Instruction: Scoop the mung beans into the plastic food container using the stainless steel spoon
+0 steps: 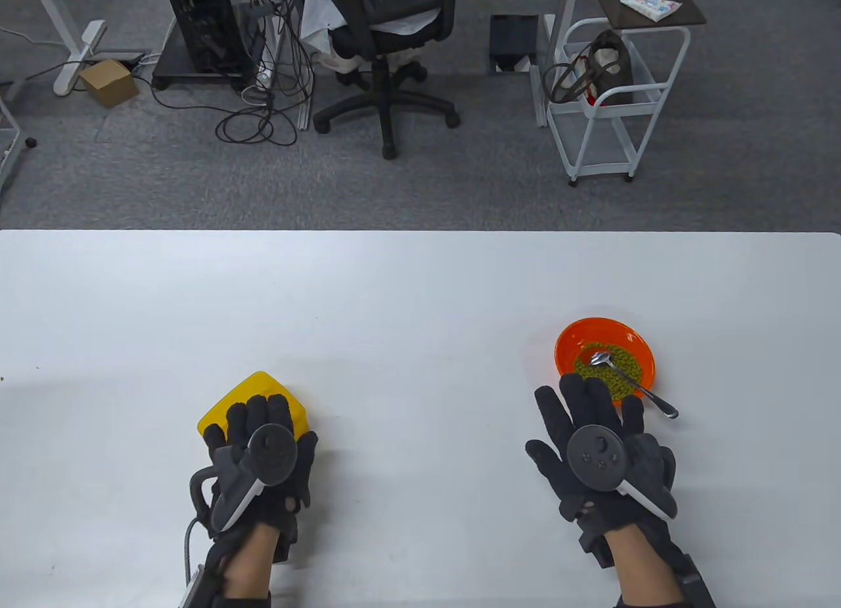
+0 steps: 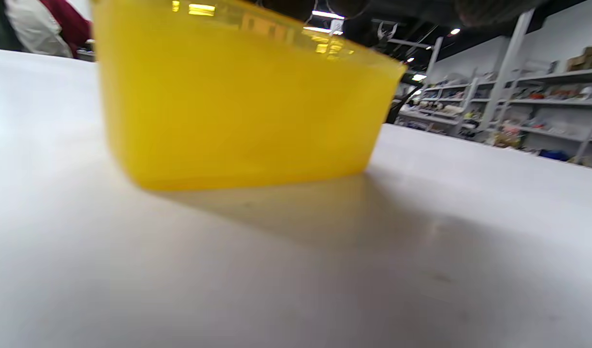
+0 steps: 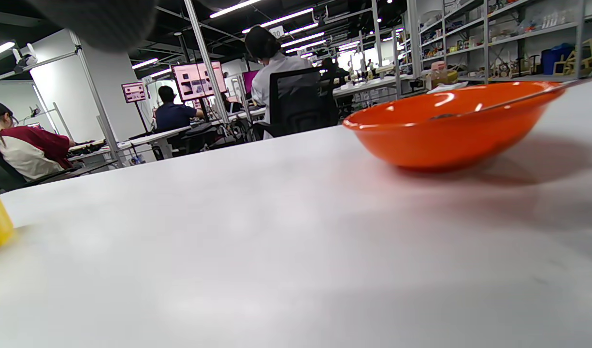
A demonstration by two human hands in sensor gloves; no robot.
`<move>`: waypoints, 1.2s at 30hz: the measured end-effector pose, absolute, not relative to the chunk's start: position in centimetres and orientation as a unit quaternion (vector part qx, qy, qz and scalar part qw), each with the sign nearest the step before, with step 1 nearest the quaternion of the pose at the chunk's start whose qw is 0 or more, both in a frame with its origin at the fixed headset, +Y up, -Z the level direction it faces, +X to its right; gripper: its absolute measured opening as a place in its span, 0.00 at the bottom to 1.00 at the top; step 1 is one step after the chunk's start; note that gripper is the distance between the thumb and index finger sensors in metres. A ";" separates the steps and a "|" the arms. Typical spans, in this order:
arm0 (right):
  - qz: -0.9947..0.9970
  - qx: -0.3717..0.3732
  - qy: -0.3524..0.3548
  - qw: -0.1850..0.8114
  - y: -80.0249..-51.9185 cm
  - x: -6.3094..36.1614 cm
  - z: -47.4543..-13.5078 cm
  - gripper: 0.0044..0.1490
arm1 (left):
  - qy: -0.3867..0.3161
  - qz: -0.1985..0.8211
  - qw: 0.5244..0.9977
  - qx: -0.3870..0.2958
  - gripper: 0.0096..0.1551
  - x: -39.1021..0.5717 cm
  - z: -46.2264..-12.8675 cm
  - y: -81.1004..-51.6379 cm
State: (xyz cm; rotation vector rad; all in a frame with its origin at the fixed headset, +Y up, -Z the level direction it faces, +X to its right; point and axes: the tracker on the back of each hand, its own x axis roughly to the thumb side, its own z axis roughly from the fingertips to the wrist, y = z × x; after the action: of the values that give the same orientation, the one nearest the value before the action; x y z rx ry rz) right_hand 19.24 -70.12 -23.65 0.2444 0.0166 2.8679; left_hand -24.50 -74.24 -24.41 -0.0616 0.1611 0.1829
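Resting on yellow container (image 1: 257, 397), left hand (image 1: 261, 460); right hand (image 1: 599, 451) spread, empty.

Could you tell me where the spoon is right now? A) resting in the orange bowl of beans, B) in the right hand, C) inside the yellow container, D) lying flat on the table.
A: the spoon rests in the bowl on the beans, handle over the rim, untouched by either hand.

Bright overhead lighting; soft shadows on the white table (image 1: 420, 292); both wrist views blur up close.
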 end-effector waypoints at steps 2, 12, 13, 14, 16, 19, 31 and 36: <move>0.988 0.084 0.005 0.132 -70.1 19.3 -23.6 0.48 | 0.092 0.090 0.991 -0.033 0.46 -24.9 -24.6 -74.6; 0.988 0.075 0.014 0.136 -70.1 19.6 -23.6 0.48 | 0.094 0.083 0.984 -0.128 0.42 -24.8 -25.0 -76.7; 0.988 0.075 0.014 0.137 -70.1 19.6 -23.6 0.48 | 0.098 0.090 0.984 -0.120 0.40 -24.9 -25.0 -76.7; 0.988 0.074 0.014 0.138 -70.1 19.7 -23.6 0.48 | 0.101 0.098 0.983 -0.120 0.39 -24.9 -25.0 -76.7; 0.987 0.072 0.014 0.140 -70.1 19.7 -23.6 0.48 | 0.104 0.088 0.983 -0.121 0.35 -24.9 -25.1 -76.8; 0.987 0.071 0.014 0.142 -70.0 19.9 -23.6 0.48 | 0.113 0.075 0.985 -0.107 0.30 -25.0 -25.2 -76.7; 0.986 0.068 0.010 0.155 -69.8 20.4 -23.7 0.48 | 0.109 0.087 0.986 -0.088 0.25 -24.9 -25.3 -76.3; 0.985 0.050 0.018 0.164 -70.2 21.4 -24.0 0.48 | 0.077 0.082 0.992 -0.058 0.25 -23.3 -25.1 -74.4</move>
State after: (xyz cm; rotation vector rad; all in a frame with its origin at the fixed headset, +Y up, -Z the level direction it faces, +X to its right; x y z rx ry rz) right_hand 21.40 -70.18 -24.03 0.1430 0.0499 2.8072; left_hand -23.26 -74.39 -25.06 -0.1167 0.1546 0.1640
